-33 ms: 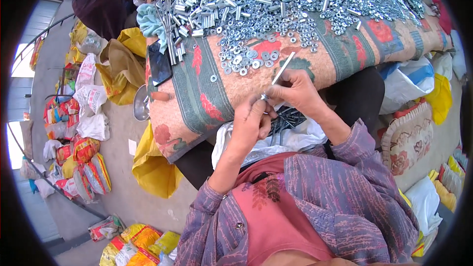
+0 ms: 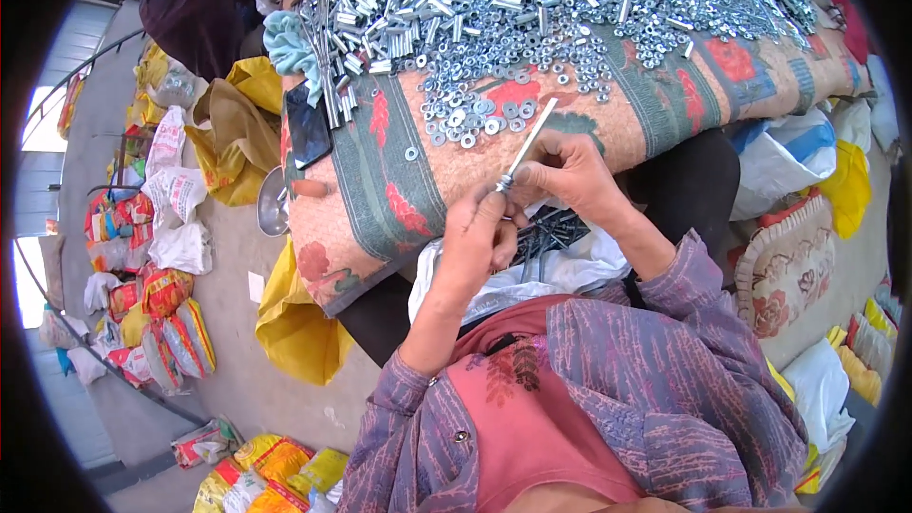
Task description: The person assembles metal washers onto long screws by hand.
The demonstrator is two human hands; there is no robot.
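Note:
Between my hands a thin silver metal rod slants up and away, its lower end at small ring-shaped metal pieces. My left hand is closed, thumb and fingers pinching around those pieces. My right hand has thumb and forefinger closed against the rod, just above the pieces. Below my hands, an open white plastic bag on my lap holds many dark metal rods. Beyond, flat washers, nuts and short metal sleeves lie heaped on a patterned cover.
A dark phone and a pale green cloth lie at the cover's left edge. Beside it hangs a metal bowl-like scoop with an orange-brown handle. Another person sits at far left. Filled bags line the floor; a cushion is at right.
The rod has shifted slightly left and down, so its lower end now lines up with the small pieces in my left hand. My right fingers have moved along with it.

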